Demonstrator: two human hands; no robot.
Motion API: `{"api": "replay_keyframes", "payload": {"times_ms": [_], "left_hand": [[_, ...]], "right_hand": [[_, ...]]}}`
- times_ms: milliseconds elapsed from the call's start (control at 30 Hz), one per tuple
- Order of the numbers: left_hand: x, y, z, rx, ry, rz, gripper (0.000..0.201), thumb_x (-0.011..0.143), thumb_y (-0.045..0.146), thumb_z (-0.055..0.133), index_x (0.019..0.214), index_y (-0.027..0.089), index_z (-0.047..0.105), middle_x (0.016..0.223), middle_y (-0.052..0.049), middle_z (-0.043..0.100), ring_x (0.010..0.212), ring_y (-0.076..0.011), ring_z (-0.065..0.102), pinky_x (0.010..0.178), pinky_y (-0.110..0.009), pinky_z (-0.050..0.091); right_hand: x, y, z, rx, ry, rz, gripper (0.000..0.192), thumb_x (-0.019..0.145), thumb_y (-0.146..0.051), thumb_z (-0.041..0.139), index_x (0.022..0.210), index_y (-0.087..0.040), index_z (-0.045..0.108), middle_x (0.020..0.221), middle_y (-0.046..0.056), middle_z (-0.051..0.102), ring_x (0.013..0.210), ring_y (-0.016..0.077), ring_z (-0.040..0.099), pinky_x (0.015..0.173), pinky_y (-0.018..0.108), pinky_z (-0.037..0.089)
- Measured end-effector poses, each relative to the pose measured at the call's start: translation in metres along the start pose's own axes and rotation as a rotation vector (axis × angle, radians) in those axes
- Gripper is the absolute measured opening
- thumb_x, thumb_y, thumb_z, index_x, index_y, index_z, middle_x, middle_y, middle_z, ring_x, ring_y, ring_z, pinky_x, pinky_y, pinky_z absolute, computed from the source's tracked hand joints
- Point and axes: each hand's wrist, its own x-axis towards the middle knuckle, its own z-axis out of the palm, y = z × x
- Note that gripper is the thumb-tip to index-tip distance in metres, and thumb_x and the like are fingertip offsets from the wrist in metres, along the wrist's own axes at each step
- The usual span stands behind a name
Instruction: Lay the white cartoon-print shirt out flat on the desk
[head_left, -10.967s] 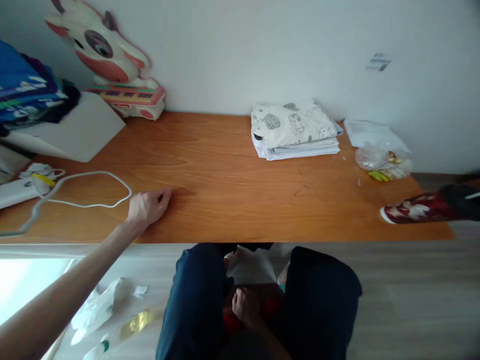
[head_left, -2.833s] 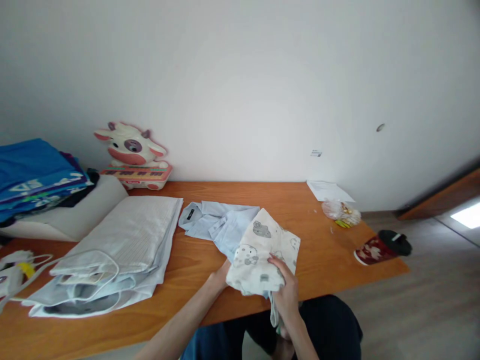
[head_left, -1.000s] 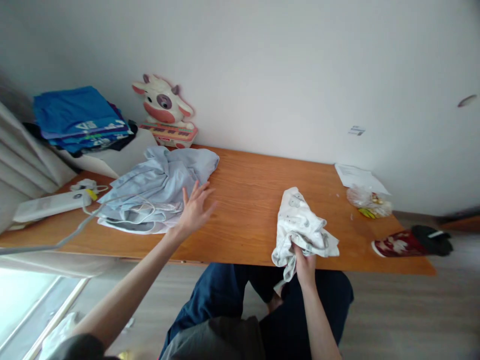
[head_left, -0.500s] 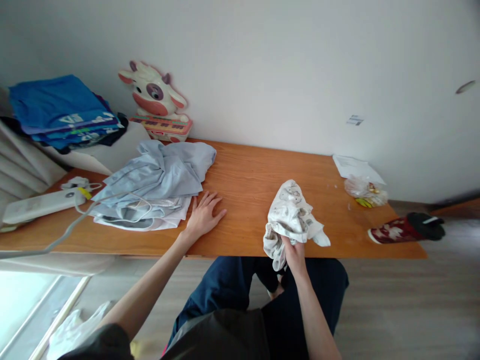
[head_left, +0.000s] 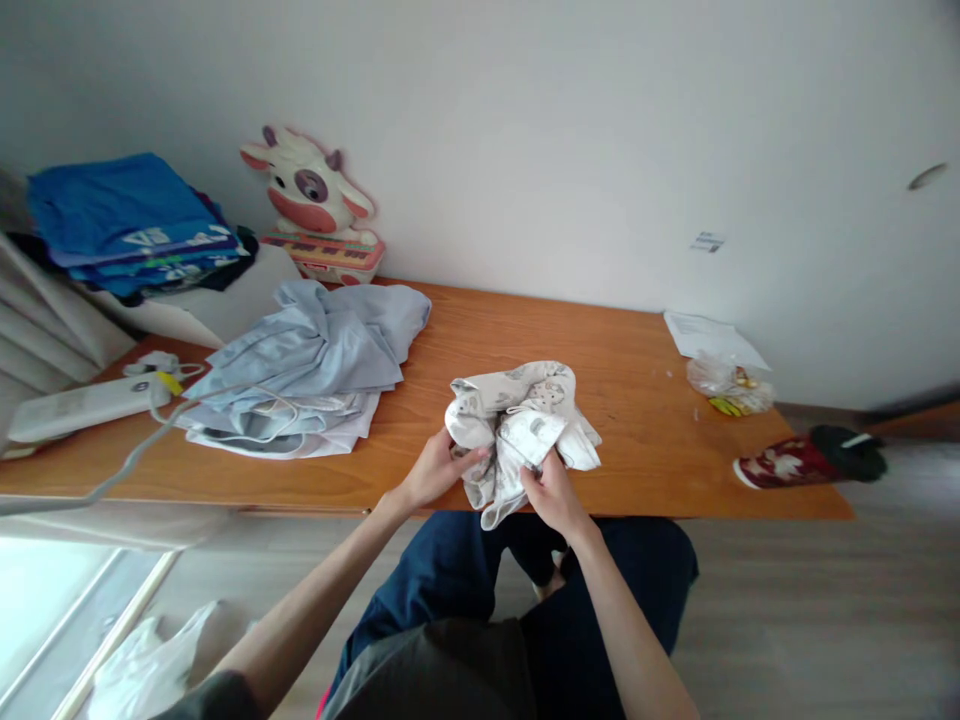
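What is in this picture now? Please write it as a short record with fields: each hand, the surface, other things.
left hand: grips the left side of the printed white cloth
right hand: grips the lower edge of the same cloth
cloth state: crumpled, bunched between both hands at the near edge of the wooden table
left of the cloth: crumpled light blue shirt, white cable beside it
back left: cow toy keyboard, stack of blue clothes
right end: paper, plastic bag

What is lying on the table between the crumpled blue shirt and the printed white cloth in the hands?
Only bare wood of the table between blue shirt and printed cloth, per head view.
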Motion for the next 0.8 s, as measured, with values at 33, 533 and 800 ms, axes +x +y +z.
{"api": "replay_keyframes", "payload": {"times_ms": [33,533,800], "left_hand": [[0.012,-0.003,0.002,-0.038,0.046,-0.022,0.056,0.092,0.06,0.076,0.132,0.021,0.072,0.134,-0.011,0.078,0.125,-0.0335,0.072,0.113,-0.047,0.055],[0.282,0.03,-0.01,0.196,0.166,0.011,0.028,0.084,0.037,0.08,0.097,0.013,0.074,0.109,-0.015,0.08,0.116,-0.0361,0.07,0.108,-0.052,0.054],[0.173,0.029,0.057,0.645,-0.161,0.373,0.03,0.108,0.037,0.052,0.121,0.024,0.075,0.113,-0.009,0.079,0.11,-0.0299,0.072,0.106,-0.048,0.054]], "right_hand": [[-0.002,0.003,-0.002,0.006,0.05,0.006,0.063,0.087,-0.028,0.077,0.148,-0.022,0.063,0.155,0.012,0.064,0.149,0.0326,0.055,0.131,0.055,0.035],[-0.195,0.012,0.001,0.485,0.829,0.399,0.083,0.089,-0.04,0.081,0.163,-0.035,0.045,0.158,0.009,0.062,0.141,0.0318,0.064,0.118,0.054,0.054],[-0.158,0.035,-0.043,0.398,0.884,0.447,0.059,0.088,-0.043,0.084,0.142,-0.03,0.065,0.139,0.009,0.075,0.121,0.0296,0.076,0.103,0.048,0.065]]}}
